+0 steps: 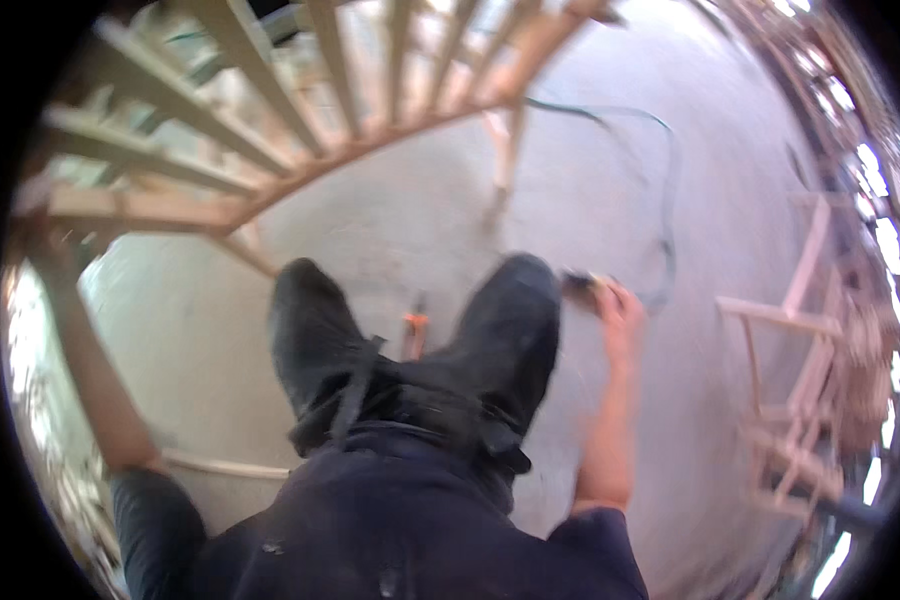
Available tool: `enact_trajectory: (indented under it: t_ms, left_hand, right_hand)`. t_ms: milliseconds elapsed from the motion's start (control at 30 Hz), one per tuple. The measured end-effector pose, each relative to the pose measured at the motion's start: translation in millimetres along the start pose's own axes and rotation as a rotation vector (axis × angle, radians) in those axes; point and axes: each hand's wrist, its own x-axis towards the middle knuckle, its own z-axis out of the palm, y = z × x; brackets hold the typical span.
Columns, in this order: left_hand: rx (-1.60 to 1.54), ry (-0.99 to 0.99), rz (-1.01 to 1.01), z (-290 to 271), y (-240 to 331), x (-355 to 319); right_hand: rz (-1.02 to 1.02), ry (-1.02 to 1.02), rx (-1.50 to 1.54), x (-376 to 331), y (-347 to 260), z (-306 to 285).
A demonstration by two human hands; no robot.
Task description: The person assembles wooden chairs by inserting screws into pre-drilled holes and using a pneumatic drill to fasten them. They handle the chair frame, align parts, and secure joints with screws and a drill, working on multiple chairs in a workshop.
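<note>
A slatted wooden frame (pixel 260 200), pale and standing on wooden legs, spans the upper left. At its left end, my left hand (pixel 50 240) closes round the rail; blur and the picture's rim partly hide the fingers. Out beyond my right knee, my right hand (pixel 620 300) grips a small dark hand tool (pixel 578 284). Motion smears it, so its exact kind is unclear. A dark cord (pixel 670 190) loops over the floor from under the frame toward that hand.
Between my legs, an orange-handled tool (pixel 415 328) lies on the grey concrete floor (pixel 610 170). A wooden stick (pixel 228 467) is beside my left hip. Wooden frame pieces (pixel 790 320) stand at the right. A frame leg (pixel 505 150) reaches the floor ahead.
</note>
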Motion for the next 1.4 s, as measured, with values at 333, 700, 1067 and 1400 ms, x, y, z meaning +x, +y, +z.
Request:
enact_trajectory:
  t_ms: [333, 700, 1067, 1400]
  left_hand:
    - [-0.567, -0.037, -1.12, -9, 198, 75]
    - [-0.335, -0.155, -1.214, -48, 176, 78]
    - [-0.494, 0.01, -1.09, -55, 167, 55]
    - [-0.879, 0.091, -1.011, 68, 123, 22]
  right_hand:
    - [0.153, -0.406, -0.988, 67, 314, -41]
    - [-0.056, -0.619, -1.065, 122, 308, -28]
    - [0.463, -0.879, -0.351, 7, 277, -77]
    - [0.317, -0.097, 0.418, -89, 21, -18]
